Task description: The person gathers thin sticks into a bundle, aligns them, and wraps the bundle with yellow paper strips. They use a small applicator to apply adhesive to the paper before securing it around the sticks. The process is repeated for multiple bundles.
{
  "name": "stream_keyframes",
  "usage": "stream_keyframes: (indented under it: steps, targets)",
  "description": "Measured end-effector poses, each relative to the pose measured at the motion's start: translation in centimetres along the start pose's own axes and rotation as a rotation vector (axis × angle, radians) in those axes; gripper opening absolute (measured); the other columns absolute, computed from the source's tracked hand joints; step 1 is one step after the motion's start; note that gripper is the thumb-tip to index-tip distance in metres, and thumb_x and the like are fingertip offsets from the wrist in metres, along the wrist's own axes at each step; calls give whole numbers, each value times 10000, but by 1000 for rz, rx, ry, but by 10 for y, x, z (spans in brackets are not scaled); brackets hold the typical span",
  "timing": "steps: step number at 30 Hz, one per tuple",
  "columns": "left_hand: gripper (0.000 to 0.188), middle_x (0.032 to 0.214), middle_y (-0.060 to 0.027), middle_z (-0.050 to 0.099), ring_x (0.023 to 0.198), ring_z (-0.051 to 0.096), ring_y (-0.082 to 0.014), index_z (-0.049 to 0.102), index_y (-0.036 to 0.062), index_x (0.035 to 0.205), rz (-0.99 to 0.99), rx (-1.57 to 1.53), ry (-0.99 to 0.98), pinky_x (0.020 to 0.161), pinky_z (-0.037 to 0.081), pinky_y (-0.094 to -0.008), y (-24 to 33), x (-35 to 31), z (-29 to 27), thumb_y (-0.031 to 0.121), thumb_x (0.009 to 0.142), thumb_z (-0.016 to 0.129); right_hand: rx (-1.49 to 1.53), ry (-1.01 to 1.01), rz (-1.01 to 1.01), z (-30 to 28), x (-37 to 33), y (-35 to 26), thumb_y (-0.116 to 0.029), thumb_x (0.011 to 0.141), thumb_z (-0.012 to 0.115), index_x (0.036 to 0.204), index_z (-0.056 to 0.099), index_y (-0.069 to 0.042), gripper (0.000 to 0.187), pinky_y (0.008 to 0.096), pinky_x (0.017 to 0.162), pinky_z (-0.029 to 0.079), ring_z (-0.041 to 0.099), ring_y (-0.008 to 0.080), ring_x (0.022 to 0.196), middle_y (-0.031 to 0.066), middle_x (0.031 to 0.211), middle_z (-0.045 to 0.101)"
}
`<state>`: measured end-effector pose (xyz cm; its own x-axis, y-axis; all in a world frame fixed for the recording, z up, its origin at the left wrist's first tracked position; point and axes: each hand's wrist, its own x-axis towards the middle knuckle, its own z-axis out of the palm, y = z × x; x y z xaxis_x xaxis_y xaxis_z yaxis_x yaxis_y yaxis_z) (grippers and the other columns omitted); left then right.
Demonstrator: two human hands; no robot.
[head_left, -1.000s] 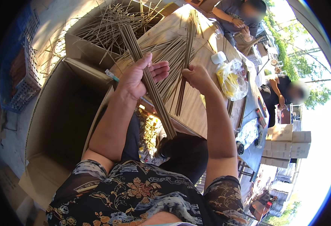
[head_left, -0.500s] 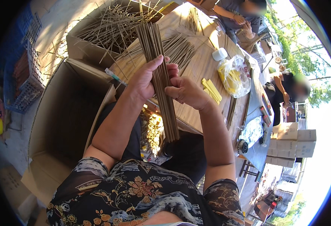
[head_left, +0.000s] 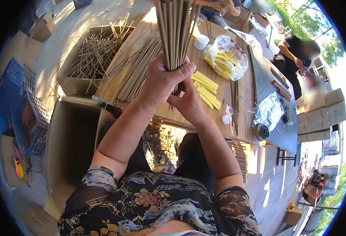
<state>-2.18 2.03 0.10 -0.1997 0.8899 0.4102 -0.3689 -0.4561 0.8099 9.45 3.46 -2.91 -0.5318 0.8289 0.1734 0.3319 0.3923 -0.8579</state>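
Note:
A bundle of thin brown sticks (head_left: 175,33) stands upright in front of me, its top running out past the upper edge of the view. My left hand (head_left: 166,74) is wrapped round the bundle, thumb across its front. Just below, my right hand (head_left: 188,100) closes on the bundle's lower end, and the fingers partly hide it. Behind my hands, more loose sticks (head_left: 139,74) lie fanned out on the wooden table (head_left: 220,94). Flat yellow strips (head_left: 206,88) lie to the right of my hands.
A carton (head_left: 80,80) heaped with sticks stands left of the table, a deep open carton (head_left: 74,137) nearer me. A clear bag of yellow strips (head_left: 226,57), a white jar (head_left: 201,42) and a black roll (head_left: 262,132) are on the right. Two co-workers sit beyond the table.
The stick bundle has gone from tilted, with its lower end near my lap, to upright and higher. Both hands have shifted along it toward its lower end, and my view has turned.

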Motion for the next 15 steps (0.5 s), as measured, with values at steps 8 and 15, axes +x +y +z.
stream_keyframes:
  steps: [8,15]
  targets:
    - [115,736,-10,567,675,536,-76,545,29,853,2,326,25,641,448,-223,-42,1,12,73,784,626,77,293,-185,11,5,48,-164,715,666,1151,432,-24,514,357,721,459,573,317,854,185,958,568]
    - [115,675,1,542,602,525,-83,534,44,814,41,161,68,558,450,-233,-34,3,26,95,789,635,83,262,-206,11,-1,52,-151,748,639,1115,430,-6,446,374,711,457,566,330,864,187,938,560]
